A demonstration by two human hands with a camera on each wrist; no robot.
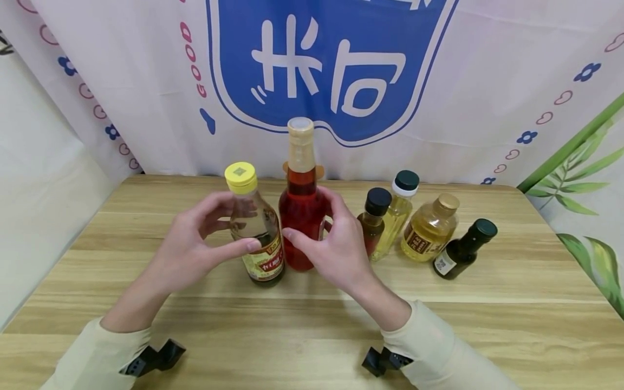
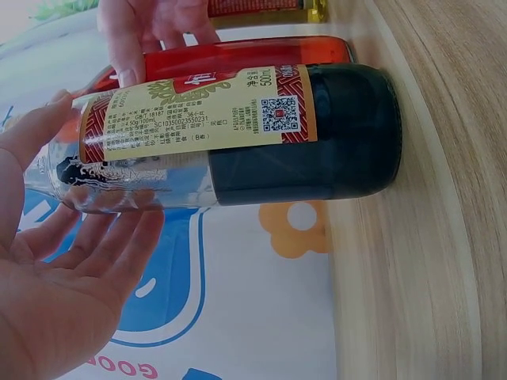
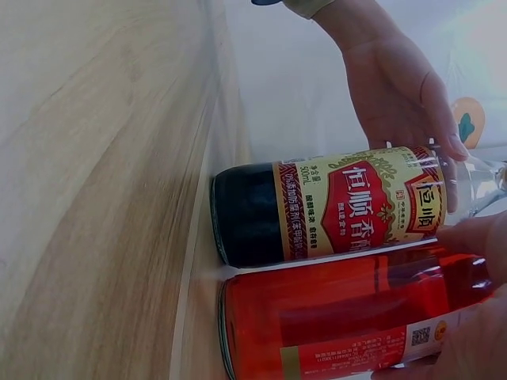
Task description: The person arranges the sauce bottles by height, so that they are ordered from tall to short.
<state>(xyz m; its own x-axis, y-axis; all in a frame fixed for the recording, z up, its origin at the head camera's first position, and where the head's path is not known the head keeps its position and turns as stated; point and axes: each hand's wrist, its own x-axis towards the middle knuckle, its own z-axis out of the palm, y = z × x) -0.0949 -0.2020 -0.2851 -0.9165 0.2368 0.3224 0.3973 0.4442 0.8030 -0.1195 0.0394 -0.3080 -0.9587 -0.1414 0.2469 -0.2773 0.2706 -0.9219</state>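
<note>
A vinegar bottle with a yellow cap, a red and cream label and dark liquid stands upright on the table. My left hand holds it loosely, thumb at the label and fingers round the far side. Right beside it is a taller bottle of red liquid with a cream-wrapped neck. My right hand grips this one, thumb in front and fingers behind. In the right wrist view the vinegar bottle and the red bottle stand close together, bases on the wood.
To the right stand several smaller bottles: a dark-capped one, a slim yellow oil bottle, a round golden bottle and a dark green bottle. Behind the wooden table hangs a printed cloth.
</note>
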